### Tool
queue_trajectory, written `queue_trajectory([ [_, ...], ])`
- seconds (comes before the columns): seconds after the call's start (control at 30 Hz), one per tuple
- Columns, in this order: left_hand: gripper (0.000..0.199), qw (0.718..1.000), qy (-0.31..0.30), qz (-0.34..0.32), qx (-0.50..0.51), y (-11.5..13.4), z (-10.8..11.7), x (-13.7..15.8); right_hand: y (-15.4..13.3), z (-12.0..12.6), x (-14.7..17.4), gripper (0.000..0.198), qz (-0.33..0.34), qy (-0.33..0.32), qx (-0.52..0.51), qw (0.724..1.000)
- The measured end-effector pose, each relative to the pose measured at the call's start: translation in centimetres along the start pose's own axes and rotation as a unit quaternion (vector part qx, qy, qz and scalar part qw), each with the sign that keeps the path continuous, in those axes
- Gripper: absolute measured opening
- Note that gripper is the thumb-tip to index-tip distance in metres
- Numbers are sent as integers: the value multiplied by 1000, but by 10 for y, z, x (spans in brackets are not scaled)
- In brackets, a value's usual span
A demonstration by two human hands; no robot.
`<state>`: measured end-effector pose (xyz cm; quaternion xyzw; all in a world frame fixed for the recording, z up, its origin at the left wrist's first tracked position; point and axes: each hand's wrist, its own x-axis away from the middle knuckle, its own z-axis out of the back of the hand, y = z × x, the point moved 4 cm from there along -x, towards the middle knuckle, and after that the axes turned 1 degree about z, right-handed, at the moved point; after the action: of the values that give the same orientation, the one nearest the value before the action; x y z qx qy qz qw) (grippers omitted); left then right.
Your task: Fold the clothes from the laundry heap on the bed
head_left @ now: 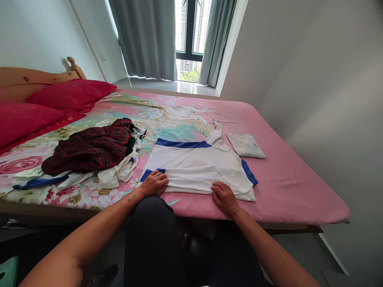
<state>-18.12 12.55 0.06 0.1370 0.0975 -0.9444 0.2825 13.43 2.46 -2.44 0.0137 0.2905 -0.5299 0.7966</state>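
Observation:
A white shirt with blue trim [188, 159] lies spread on the bed, its near side folded over toward the middle and one sleeve reaching away at the back. My left hand [154, 182] rests flat on the shirt's near left corner, beside a blue band. Farther right along the same near edge, my right hand [224, 196] presses down with its fingers laid out on the white cloth. Both hands are open and grip nothing that I can see. A folded whitish garment [245, 145] lies just beyond the shirt's right side.
To the left is a heap of clothes with a dark red plaid garment [95, 147] on top. Red pillows [72, 95] lie by the wooden headboard [26, 77]. The pink bedsheet [290, 187] extends right toward the wall. Grey curtains [146, 40] flank a window [190, 36].

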Motion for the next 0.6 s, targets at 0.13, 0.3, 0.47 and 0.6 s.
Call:
queue_trajectory([
  [0.13, 20, 1000, 22, -10, -13, -1, 7, -2, 1, 0, -2, 18, -5, -2, 8, 1000],
  [0.3, 21, 1000, 19, -4, -2, -4, 12, 0, -2, 0, -3, 22, 1, -24, 27, 999],
  [0.47, 21, 999, 0, 26, 25, -10, 9, -3, -6, -1, -9, 30, -8, -40, 54, 998],
  [0.6, 22, 999, -18, 44, 28, -12, 7, -9, -5, -2, -13, 29, -22, -43, 67, 997],
])
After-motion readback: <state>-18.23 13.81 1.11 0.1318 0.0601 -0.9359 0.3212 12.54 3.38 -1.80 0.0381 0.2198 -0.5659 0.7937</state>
